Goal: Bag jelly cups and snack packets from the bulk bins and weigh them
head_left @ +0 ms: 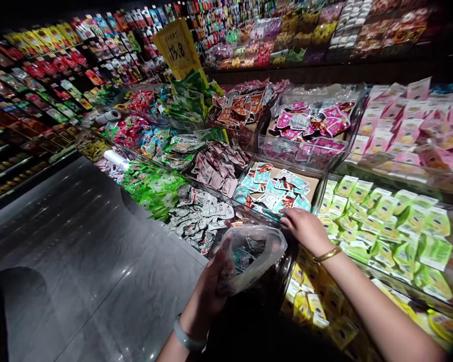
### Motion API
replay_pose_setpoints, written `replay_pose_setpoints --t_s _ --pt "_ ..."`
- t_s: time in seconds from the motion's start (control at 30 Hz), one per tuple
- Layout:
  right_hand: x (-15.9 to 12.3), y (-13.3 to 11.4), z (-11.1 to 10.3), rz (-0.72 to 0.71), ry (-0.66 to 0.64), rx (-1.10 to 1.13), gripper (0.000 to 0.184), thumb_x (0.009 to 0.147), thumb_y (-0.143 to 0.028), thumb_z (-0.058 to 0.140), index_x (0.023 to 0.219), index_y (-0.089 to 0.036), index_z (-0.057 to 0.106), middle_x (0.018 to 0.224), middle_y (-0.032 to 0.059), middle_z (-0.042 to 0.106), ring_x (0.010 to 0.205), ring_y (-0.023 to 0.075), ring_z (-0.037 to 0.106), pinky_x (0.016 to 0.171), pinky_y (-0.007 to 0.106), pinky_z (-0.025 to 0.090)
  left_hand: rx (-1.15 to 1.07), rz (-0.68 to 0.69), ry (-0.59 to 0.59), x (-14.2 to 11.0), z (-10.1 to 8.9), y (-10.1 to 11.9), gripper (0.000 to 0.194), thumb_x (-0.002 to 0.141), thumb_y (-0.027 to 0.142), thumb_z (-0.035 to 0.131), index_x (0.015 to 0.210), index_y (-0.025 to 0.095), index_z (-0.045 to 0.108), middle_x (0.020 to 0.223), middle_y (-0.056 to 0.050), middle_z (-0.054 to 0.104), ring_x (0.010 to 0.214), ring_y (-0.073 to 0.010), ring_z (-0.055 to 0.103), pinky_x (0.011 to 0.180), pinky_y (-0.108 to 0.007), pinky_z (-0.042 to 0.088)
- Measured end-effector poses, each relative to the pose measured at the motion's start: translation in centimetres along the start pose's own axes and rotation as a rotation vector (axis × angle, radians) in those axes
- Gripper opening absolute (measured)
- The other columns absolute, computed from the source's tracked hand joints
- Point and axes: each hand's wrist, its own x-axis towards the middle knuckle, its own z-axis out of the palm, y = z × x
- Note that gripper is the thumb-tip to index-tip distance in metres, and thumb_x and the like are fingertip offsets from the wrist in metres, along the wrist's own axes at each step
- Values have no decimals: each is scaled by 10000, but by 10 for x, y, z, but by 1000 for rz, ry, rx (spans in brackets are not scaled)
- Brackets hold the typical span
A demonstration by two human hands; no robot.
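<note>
My left hand is closed round the side of a clear plastic bag and holds it with its mouth spread. A few teal snack packets show inside the bag. To the right of the bag, my right hand is at the front edge of a bin with teal and white snack packets. Its fingers stretch toward those packets, slightly bent, and I see nothing held in them. Whether the fingertips touch a packet or the rim is unclear.
Grey-white packets and green packets lie left of the bag. Light green packets fill the bin on the right, with yellow packets below. A yellow price sign stands behind. Grey floor stretches on the left.
</note>
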Motion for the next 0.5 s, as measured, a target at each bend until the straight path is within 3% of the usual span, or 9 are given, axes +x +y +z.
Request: replay_pose_setpoints --t_s 0.1,0.2,0.33,0.5 --pt "7 21 -4 28 -78 -289 374 991 -386 455 1295 -240 618 927 106 759 829 259 692 681 320 435 -12 -3 -16 2 -2 -2 649 853 446 708 1442 330 462 595 110 297 410 -16 179 372 -140 138" --pt "12 24 -6 33 -164 -416 373 1004 -454 406 1202 -255 652 797 83 745 720 236 680 606 294 359 -15 -7 -15 4 -3 -3 651 850 436 714 1442 347 456 601 109 296 412 -16 174 370 -143 133" --pt "13 17 -5 59 -198 -461 397 995 -502 403 1051 -205 661 759 94 736 666 235 677 568 287 315 -9 4 16 3 -1 -3 698 805 452 756 1434 333 476 601 107 289 414 -12 191 371 -143 151" --pt "13 17 -7 172 -121 -415 502 1016 -509 308 974 -179 685 758 123 746 681 263 694 549 302 309 -6 24 49 2 4 -1 708 805 458 754 1441 305 483 596 106 287 417 -17 209 381 -142 174"
